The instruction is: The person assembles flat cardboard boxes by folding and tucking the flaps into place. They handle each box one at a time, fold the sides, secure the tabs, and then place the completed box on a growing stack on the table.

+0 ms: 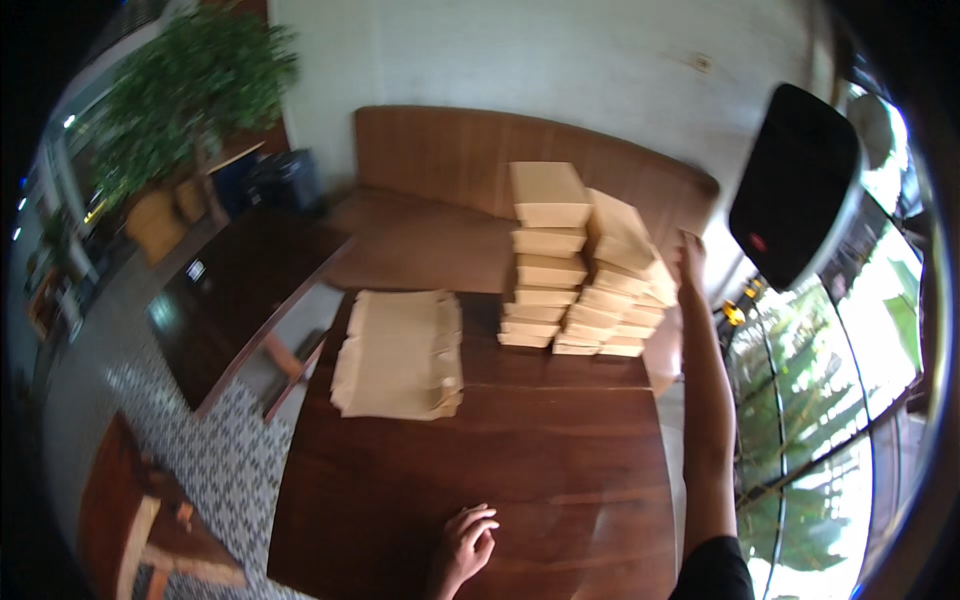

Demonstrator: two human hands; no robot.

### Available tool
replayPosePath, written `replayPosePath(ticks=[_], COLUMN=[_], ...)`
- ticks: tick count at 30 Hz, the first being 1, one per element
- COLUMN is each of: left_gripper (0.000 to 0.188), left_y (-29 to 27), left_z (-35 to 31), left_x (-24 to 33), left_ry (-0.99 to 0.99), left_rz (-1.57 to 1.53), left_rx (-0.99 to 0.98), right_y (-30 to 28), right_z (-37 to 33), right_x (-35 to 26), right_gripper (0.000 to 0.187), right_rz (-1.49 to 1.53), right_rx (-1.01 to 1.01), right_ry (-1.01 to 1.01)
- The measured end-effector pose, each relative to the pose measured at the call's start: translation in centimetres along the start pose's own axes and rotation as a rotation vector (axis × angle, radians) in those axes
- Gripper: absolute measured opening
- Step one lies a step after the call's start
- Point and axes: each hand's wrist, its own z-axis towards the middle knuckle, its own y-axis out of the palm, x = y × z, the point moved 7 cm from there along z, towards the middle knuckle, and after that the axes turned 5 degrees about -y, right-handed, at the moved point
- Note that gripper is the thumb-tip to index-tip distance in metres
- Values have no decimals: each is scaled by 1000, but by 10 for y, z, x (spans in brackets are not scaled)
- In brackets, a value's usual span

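Low over the near part of the dark brown table (480,460), my left hand (466,542) is loosely bent, its thumb and fingers apart and nothing in it. My right arm reaches far forward along the table's right side. At its end, my right hand (690,262) is raised beside the right-hand stack of cardboard boxes (618,232), fingers stretched out and somewhat blurred. Whether it touches that stack I cannot tell. Another tall stack of brown boxes (548,190) stands just left of it. Flat, unfolded cardboard blanks (398,350) lie on the table's left half.
Behind the table runs a brown padded bench (430,150). A black speaker (798,185) stands at the right by the window. On the left are a second dark table (235,290), a wooden chair (165,525) and a leafy tree (190,95).
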Motion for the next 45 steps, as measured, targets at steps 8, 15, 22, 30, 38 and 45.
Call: replayPosePath(ticks=[8, 15, 22, 30, 38, 45], left_gripper=[17, 51, 28, 9, 3, 19], left_y=[-41, -58, -35, -109, -104, -94], left_z=[65, 201, 221, 233, 231, 239], left_x=[-58, -141, -166, -144, -156, -181], left_ry=[-158, -128, -117, -188, -275, -366], left_rz=[-113, 358, 579, 575, 353, -94], left_rx=[159, 159, -29, 127, 126, 37], right_y=[-67, -176, -180, -183, -187, -187], right_z=[-357, -528, -517, -514, -513, -514], right_x=[-8, -20, -16, -22, -26, -21], right_gripper=[6, 9, 10, 11, 11, 9], right_rz=[-45, -375, -391, -217, -244, -200], right_rx=[-468, -438, -311, -258, -318, -282], right_ry=[-207, -51, 84, 102, 184, 202])
